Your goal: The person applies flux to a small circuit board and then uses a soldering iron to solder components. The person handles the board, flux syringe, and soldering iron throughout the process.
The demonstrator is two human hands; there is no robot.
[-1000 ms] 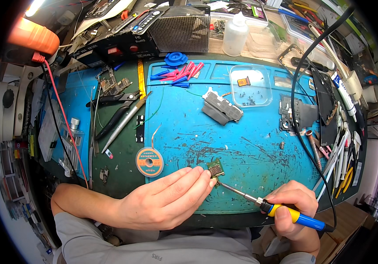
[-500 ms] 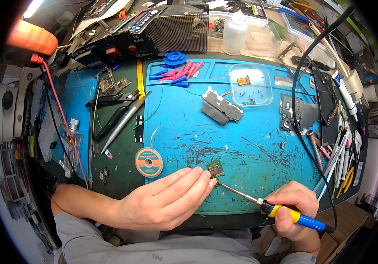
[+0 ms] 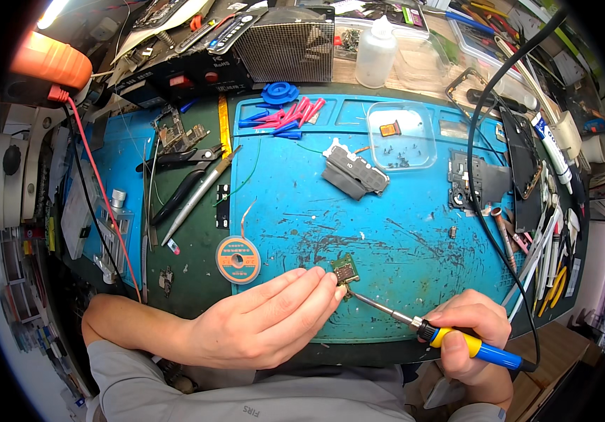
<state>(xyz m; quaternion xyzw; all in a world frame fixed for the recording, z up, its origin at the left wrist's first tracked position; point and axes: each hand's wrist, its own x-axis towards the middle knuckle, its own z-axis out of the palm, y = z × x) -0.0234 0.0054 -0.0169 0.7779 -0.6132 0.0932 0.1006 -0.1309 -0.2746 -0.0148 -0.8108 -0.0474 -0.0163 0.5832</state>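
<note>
A small green circuit board (image 3: 345, 270) sticks out past the fingertips of my left hand (image 3: 267, 320), which pinches it near the front of the blue mat. My right hand (image 3: 473, 330) is wrapped round the yellow and blue handle of a soldering iron (image 3: 482, 351). The iron's metal shaft points left, and its tip is at the board's lower edge; whether it touches cannot be made out. Left of the board, a round orange spool of desoldering braid (image 3: 239, 259) lies flat with its loose end sticking up. My left fingers hide part of the board.
A blue work mat (image 3: 295, 204) covers the bench. On it are a grey phone part (image 3: 353, 170), a clear tray (image 3: 418, 151) with small screws, and pink and blue screwdriver bits or caps (image 3: 292, 116). The iron's black cable (image 3: 473, 141) arches along the right. Tweezers (image 3: 200, 193) lie left.
</note>
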